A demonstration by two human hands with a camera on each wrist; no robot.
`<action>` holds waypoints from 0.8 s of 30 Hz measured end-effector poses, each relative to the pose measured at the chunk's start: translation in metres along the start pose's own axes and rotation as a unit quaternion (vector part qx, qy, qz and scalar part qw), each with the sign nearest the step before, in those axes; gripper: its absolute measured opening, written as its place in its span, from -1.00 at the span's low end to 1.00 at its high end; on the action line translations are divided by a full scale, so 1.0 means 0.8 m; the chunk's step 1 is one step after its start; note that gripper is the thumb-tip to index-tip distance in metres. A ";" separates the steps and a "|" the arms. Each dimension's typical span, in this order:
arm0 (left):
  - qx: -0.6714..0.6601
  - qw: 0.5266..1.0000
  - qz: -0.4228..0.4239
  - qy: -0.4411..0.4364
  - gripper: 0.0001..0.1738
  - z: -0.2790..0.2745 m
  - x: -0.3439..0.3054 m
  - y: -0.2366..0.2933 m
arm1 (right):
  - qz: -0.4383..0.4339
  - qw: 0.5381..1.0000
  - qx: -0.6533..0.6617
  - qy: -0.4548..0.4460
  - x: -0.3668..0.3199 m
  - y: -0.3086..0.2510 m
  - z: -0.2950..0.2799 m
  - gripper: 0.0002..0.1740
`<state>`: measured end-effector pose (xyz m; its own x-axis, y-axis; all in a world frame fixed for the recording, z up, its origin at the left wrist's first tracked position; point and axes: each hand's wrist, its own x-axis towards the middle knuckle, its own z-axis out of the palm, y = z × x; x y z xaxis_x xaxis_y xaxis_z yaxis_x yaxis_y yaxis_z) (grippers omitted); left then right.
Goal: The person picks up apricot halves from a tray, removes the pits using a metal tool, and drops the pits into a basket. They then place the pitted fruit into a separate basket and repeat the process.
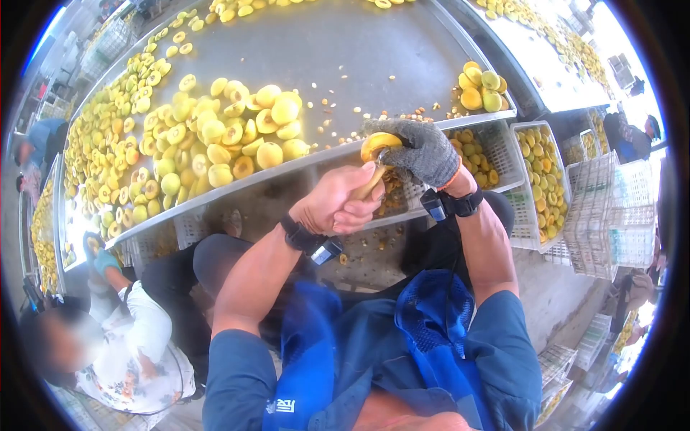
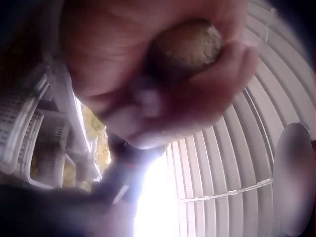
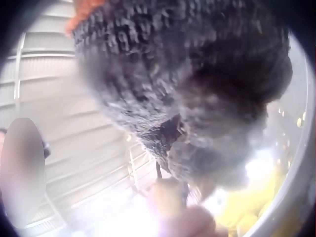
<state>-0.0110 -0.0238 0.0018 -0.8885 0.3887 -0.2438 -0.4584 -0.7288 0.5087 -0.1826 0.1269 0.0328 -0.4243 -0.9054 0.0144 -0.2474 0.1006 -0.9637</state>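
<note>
In the head view my bare left hand (image 1: pixel 334 201) grips a wooden-handled tool (image 1: pixel 371 184), its upper end close against a yellow peach half (image 1: pixel 376 145). The butt of the wooden handle (image 2: pixel 193 45) pokes out of the curled fingers in the left wrist view. My right hand (image 1: pixel 420 151), in a grey knitted glove, holds the peach half by its side, cut face showing. Glove fingers hide the tool's working end. In the right wrist view the gloved hand (image 3: pixel 182 89) fills the upper part, with the tool's pale handle (image 3: pixel 169 196) below it.
A metal table (image 1: pixel 345 57) carries heaps of halved peaches (image 1: pixel 208 136) at left, with scattered pits along its near edge. More peaches (image 1: pixel 481 87) sit at its right corner. White crates of fruit (image 1: pixel 539 179) stand at right. Another person (image 1: pixel 129 337) sits at lower left.
</note>
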 end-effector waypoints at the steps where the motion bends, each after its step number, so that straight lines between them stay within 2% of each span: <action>1: -0.018 1.000 -0.003 -0.012 -0.46 0.000 0.001 -0.001 | -0.024 1.000 0.000 0.000 0.001 0.002 0.000 -0.49; 3: -0.064 0.997 -0.010 -0.052 -0.46 -0.004 0.003 -0.004 | -0.071 0.997 0.001 0.001 0.003 0.006 -0.001 -0.48; 6: -0.120 0.985 -0.009 -0.126 -0.46 -0.011 0.007 -0.008 | 0.037 0.994 0.100 -0.019 0.000 -0.007 -0.005 -0.48; 9: -0.126 0.978 0.006 -0.169 -0.47 -0.014 0.008 -0.009 | 0.027 0.968 0.247 -0.036 0.008 0.027 -0.010 -0.37; 11: -0.131 0.973 0.014 -0.188 -0.49 -0.015 0.009 -0.011 | -0.046 0.982 0.185 0.004 0.013 0.036 -0.003 -0.50; 12: -0.111 0.982 0.018 -0.153 -0.49 -0.015 0.008 -0.010 | -0.082 0.985 0.151 0.023 0.015 0.037 -0.002 -0.55; 14: -0.073 0.994 0.022 -0.080 -0.49 -0.016 0.003 -0.007 | -0.001 0.972 0.216 0.094 0.021 0.059 -0.011 -0.58; 15: 0.123 0.990 0.050 0.037 -0.47 -0.018 0.007 -0.006 | 0.040 0.959 0.248 0.132 0.020 0.058 -0.014 -0.59; 16: 0.313 0.935 0.075 0.151 -0.44 -0.022 0.014 -0.003 | 0.083 0.966 0.201 0.140 0.012 0.050 -0.025 -0.62; 17: 0.484 0.830 0.098 0.258 -0.42 -0.026 0.018 -0.006 | 0.086 0.968 0.176 0.157 0.009 0.052 -0.031 -0.62; 18: 0.653 0.658 0.208 0.314 -0.37 -0.033 0.021 -0.014 | 0.090 0.969 0.151 0.171 0.010 0.049 -0.037 -0.63; 21: 0.659 0.635 0.110 0.388 -0.37 -0.048 0.027 -0.022 | 0.134 0.970 0.064 0.191 -0.005 0.038 -0.048 -0.65; 23: 0.657 0.641 0.071 0.390 -0.33 -0.035 0.028 -0.018 | 0.157 0.969 -0.016 0.188 -0.013 0.039 -0.072 -0.66; 24: 0.659 0.642 0.057 0.388 -0.33 -0.030 0.028 -0.017 | 0.164 0.969 -0.008 0.187 -0.019 0.046 -0.086 -0.65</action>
<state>-0.0249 -0.0191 -0.0301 -0.8919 -0.3949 -0.2204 -0.4284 0.5812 0.6919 -0.2450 0.1727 0.0154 -0.7674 -0.6113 -0.1932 -0.0583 0.3667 -0.9285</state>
